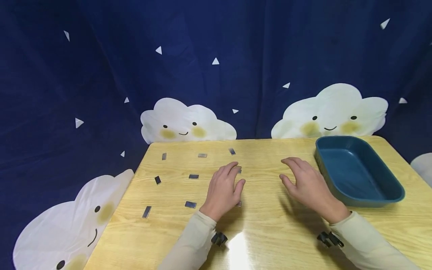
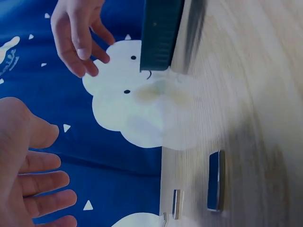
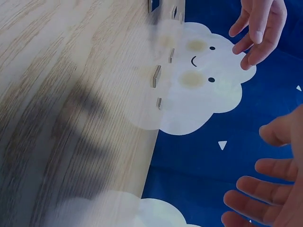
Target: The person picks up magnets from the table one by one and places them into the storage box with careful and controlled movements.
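Observation:
Over the middle of the table my left hand (image 1: 222,189) hovers with its fingers loosely extended and nothing in its grasp. In the head view it partly covers two small flat metallic rectangles, one by the fingertips (image 1: 239,170) and one beside the wrist (image 1: 239,204). Several more such rectangles (image 1: 190,204) lie spaced out in rows to its left. My right hand (image 1: 308,185), holding nothing, is raised above the wood, thumb apart from the fingers, just left of a blue-green tray (image 1: 354,172). Seen from the left wrist, one rectangle (image 2: 215,179) shows a dark face and a shiny edge.
The deep, round-cornered tray stands at the right of the light wooden table (image 1: 266,221). A dark blue curtain (image 1: 256,67) with smiling clouds and white triangles hangs behind and to the left. Each wrist carries a small black device (image 1: 219,239).

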### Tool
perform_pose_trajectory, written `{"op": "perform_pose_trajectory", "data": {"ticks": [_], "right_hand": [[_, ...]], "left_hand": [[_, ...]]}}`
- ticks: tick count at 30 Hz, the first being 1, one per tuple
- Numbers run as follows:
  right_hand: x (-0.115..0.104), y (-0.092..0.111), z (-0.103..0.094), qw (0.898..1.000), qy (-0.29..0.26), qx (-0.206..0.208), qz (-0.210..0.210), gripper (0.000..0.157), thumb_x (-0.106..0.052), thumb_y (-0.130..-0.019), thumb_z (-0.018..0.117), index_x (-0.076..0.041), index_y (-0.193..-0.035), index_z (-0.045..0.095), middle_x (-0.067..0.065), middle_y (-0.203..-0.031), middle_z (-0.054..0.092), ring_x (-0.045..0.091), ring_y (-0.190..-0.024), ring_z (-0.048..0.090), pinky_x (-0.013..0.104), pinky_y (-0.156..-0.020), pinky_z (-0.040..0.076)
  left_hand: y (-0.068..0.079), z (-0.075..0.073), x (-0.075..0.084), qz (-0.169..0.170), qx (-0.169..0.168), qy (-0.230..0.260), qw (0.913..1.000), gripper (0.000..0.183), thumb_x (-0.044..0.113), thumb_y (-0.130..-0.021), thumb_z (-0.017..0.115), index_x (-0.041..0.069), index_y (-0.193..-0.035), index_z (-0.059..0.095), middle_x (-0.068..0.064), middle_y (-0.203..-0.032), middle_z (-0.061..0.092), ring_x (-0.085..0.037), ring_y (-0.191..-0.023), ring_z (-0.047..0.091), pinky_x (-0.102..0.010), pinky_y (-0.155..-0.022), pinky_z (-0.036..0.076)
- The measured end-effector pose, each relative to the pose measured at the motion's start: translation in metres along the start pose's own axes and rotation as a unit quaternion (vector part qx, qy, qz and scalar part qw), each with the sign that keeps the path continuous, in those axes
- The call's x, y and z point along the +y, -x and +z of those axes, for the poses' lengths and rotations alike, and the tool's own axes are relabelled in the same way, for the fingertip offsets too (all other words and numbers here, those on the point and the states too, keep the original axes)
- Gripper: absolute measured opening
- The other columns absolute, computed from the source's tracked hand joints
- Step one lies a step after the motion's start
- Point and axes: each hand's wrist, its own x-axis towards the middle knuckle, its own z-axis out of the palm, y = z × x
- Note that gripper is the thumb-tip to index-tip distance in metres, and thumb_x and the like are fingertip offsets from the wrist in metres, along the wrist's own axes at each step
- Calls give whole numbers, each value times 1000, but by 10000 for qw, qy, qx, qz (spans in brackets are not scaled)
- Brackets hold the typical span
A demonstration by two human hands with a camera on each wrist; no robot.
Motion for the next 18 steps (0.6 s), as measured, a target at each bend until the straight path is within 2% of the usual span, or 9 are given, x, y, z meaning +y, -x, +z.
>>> {"op": "perform_pose_trajectory", "data": {"ticks": [10, 14, 18], "right_hand": [[0, -2, 3, 9998, 53, -92, -179, 36, -18, -83, 75, -1, -113, 66, 18, -108, 72, 35, -95, 71, 52, -77, 57], [1, -2, 3, 9997, 73, -9, -253, 33, -17, -82, 76, -1, -109, 68, 17, -104, 73, 34, -89, 72, 50, -73, 57], [1, -2, 1, 9997, -17, 21, -261, 30, -16, -82, 77, -2, -107, 69, 15, -102, 74, 32, -87, 72, 49, -71, 57]], "left_hand": [[0, -2, -2, -402, -249, 1212, 9915, 37, 26, -96, 62, 10, -129, 63, -4, -138, 61, -22, -130, 57, -40, -107, 48], [1, 0, -2, -519, -353, 1410, 9880, 37, 25, -96, 62, 11, -130, 63, -3, -139, 60, -21, -131, 56, -40, -107, 48], [2, 1, -3, -510, -372, 1408, 9880, 37, 25, -96, 62, 11, -131, 63, -3, -139, 60, -21, -130, 56, -40, -106, 48]]}}
